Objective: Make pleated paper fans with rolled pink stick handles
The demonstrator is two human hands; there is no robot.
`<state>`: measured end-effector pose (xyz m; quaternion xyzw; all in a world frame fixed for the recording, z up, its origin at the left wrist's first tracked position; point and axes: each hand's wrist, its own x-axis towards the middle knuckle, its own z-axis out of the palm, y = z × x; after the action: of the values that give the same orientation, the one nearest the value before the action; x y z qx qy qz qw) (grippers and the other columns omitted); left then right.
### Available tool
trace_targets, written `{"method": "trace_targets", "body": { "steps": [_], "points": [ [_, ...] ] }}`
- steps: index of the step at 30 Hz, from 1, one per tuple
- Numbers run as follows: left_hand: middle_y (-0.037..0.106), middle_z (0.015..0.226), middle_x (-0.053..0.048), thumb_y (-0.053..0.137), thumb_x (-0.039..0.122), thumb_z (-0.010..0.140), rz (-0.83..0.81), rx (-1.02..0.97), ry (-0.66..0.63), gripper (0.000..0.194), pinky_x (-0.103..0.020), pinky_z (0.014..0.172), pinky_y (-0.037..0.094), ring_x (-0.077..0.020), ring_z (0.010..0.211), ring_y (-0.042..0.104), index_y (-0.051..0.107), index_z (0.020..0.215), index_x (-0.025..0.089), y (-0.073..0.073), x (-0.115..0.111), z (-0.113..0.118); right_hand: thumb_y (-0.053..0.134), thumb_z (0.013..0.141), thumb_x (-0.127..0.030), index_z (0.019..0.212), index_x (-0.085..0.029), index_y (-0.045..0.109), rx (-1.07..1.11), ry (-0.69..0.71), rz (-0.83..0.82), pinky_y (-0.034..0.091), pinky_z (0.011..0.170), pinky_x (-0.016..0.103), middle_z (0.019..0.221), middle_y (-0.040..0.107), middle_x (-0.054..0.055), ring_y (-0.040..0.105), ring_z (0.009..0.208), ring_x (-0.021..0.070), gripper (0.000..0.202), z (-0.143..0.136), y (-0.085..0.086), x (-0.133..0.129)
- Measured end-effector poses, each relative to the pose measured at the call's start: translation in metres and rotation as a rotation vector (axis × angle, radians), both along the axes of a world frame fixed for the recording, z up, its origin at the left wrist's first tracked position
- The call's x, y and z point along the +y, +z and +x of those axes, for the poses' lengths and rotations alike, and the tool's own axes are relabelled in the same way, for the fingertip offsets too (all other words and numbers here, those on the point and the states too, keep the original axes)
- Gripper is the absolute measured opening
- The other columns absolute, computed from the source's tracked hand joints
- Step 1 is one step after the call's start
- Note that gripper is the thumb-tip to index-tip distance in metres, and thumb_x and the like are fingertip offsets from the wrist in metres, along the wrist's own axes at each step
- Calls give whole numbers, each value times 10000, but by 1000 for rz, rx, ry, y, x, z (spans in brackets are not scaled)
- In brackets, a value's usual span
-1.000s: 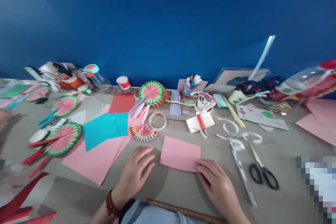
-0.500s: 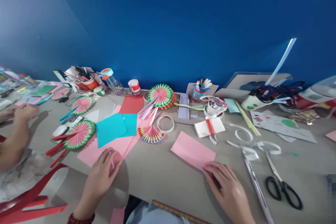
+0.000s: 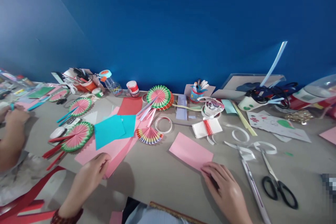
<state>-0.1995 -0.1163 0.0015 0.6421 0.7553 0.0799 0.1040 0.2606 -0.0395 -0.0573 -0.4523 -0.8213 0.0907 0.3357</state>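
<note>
A small pink sheet of paper [image 3: 190, 150] lies on the table in front of my right hand [image 3: 227, 190]. The fingers of that hand are closed at its lower right corner. On the left, my left hand [image 3: 88, 173] is held with curled fingers above the edge of larger pink sheets [image 3: 119, 157]; nothing shows in it. Blue paper [image 3: 110, 131] rests over these sheets. A small striped pleated paper fan [image 3: 149, 135] sits between the two papers. Right of my right hand are a lilac craft knife [image 3: 253, 185] and black-handled scissors [image 3: 278, 185].
Behind are round pleated fans [image 3: 158, 97], a tape roll [image 3: 163, 125], a white bundle tied with red string [image 3: 207, 127], a pen cup [image 3: 197, 94] and a glue tub [image 3: 132, 88]. Curled white strips [image 3: 241, 134] lie right. A co-worker's hands [image 3: 14, 113] are far left.
My left hand has drawn back to the lower left, its fingers curling more. My right hand stays at the corner of the pink paper. The view has shifted slightly.
</note>
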Motion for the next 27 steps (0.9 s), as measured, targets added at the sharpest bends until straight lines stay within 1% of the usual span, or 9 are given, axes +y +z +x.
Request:
{"method": "trace_targets", "body": {
  "steps": [6, 10, 14, 18, 20, 21, 23, 25, 27],
  "points": [
    [653, 728, 26, 509, 455, 912, -32, -265, 55, 288, -205, 645, 495, -157, 667, 641, 565, 754, 220, 8, 7, -11, 515, 980, -276, 983, -235, 680, -17, 2, 2, 534, 799, 367, 981, 713, 60, 675, 884, 226, 169, 0, -1, 0],
    [705, 799, 0, 571, 554, 852, 11, -360, 74, 363, -225, 680, 514, -187, 738, 654, 600, 724, 215, 15, 12, -15, 497, 985, -286, 973, -229, 682, -30, 0, 17, 548, 778, 361, 968, 718, 65, 683, 863, 222, 194, -1, 0, 1],
    [689, 749, 3, 593, 603, 821, 91, -330, 103, 401, -222, 671, 510, -190, 732, 641, 625, 721, 216, 23, 21, -17, 529, 974, -367, 1038, -235, 690, -87, 51, 14, 569, 781, 357, 1022, 726, 80, 700, 896, 234, 217, 5, 8, 2],
    [654, 711, 27, 555, 568, 869, 127, -254, 60, 383, -197, 638, 483, -160, 677, 620, 618, 725, 219, 28, 31, -19, 630, 912, -471, 1158, -232, 661, -132, 116, -34, 586, 739, 336, 1089, 726, 92, 707, 933, 247, 344, 2, 31, 6],
    [673, 776, 28, 519, 524, 913, 147, -168, 5, 341, -203, 674, 479, -161, 725, 640, 633, 785, 229, 30, 37, -18, 613, 933, -440, 1154, -229, 656, -108, 152, -67, 581, 749, 325, 1086, 728, 92, 705, 952, 241, 308, -17, 47, 11],
    [683, 819, 24, 506, 502, 930, 158, -117, -46, 318, -216, 702, 478, -167, 761, 651, 641, 819, 236, 31, 40, -16, 588, 955, -397, 1152, -228, 652, -92, 187, -90, 576, 789, 327, 1093, 729, 89, 699, 986, 239, 268, -32, 55, 16],
    [689, 870, 5, 484, 452, 958, 170, -16, -180, 289, -257, 746, 474, -189, 811, 656, 649, 846, 243, 33, 47, -10, 559, 969, -323, 1212, -226, 626, -69, 327, -150, 554, 895, 339, 1198, 704, 85, 668, 1092, 236, 271, -75, 67, 27],
    [677, 845, -19, 447, 379, 986, 183, 73, -302, 297, -305, 753, 467, -208, 801, 644, 647, 819, 236, 35, 54, -1, 607, 931, -329, 1341, -223, 544, -51, 492, -209, 546, 928, 327, 1368, 620, 79, 623, 1189, 236, 428, -127, 74, 41],
    [667, 826, -37, 412, 299, 999, 199, 135, -378, 318, -341, 759, 469, -217, 793, 631, 648, 798, 230, 39, 57, 8, 683, 865, -384, 1472, -193, 403, -45, 625, -246, 556, 899, 315, 1511, 486, 100, 594, 1233, 242, 696, -183, 73, 55]
  ]
}}
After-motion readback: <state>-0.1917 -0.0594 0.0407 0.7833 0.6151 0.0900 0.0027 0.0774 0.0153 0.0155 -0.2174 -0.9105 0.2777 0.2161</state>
